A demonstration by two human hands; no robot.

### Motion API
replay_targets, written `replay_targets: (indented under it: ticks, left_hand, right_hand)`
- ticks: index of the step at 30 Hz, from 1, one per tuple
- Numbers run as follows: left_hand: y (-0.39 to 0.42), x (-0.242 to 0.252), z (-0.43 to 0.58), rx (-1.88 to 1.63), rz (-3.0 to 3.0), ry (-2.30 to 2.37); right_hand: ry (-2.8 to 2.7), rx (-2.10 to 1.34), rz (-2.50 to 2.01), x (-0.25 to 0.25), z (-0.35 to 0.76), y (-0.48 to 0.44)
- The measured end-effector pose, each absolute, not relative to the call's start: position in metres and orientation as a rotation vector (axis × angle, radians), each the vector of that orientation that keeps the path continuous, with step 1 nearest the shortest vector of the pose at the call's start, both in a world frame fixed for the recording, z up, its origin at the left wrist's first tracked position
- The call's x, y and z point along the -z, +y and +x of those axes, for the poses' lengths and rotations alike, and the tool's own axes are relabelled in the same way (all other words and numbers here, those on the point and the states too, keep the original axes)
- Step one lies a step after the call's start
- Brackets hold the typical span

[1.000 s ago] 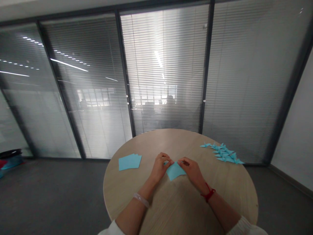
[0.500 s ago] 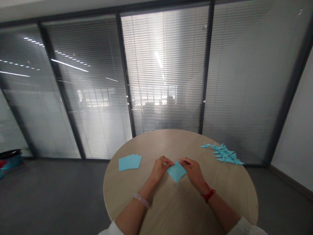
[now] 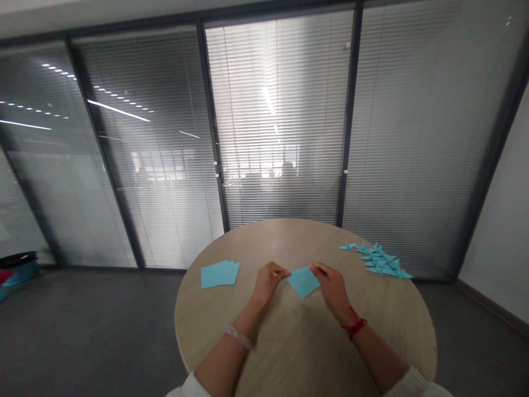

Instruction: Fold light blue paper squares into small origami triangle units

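Observation:
A blue sheet of origami paper is held between my two hands over the middle of the table, one of its corners pointing towards me. My left hand pinches its left corner between thumb and fingers. At the upper right edge, the fingers of my right hand grip the paper. Off to the left lies a small stack of blue paper sheets, slightly fanned. On the right, a heap of folded blue paper cranes rests near the table's edge.
The round wooden table stands close to a glass partition with blinds. A blue and black container sits on the grey floor at the far left. A white wall rises on the right.
The paper has turned and shifted slightly right, its near corner now farther from me. My hands have moved a little apart, with the paper still between them.

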State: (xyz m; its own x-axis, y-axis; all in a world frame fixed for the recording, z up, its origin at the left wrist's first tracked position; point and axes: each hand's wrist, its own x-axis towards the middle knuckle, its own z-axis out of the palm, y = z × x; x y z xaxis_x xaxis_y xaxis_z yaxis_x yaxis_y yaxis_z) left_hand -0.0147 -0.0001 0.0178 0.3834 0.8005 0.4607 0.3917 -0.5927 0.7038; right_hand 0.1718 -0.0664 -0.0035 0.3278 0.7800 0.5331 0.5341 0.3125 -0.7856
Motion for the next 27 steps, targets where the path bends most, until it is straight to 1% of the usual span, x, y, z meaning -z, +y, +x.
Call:
replay_targets:
  ticks: [7,14,16,21,24,27]
  left_hand:
    - [0.000,-0.018,-0.018,-1.156,2.230,1.044]
    - [0.001,-0.016,-0.016,-1.084,2.162,0.951]
    - [-0.002,-0.016,-0.014,-1.030,2.143,0.893]
    - [-0.008,-0.013,-0.009,-0.729,2.185,0.741]
    - [-0.007,-0.009,-0.009,-0.685,2.156,0.736]
    - [-0.005,-0.008,-0.009,-0.681,2.000,0.766]
  right_hand:
    - [-1.314,-0.248,-1.326,0.006,0.174,-0.065]
    - [-1.340,-0.268,-1.332,0.007,0.176,-0.062]
    - [-1.404,-0.292,-1.316,0.005,0.173,-0.063]
    - [-1.547,-0.350,-1.277,0.001,0.164,-0.068]
    - [-1.560,-0.360,-1.282,0.002,0.162,-0.068]
    - [-1.545,-0.325,-1.248,0.005,0.165,-0.066]
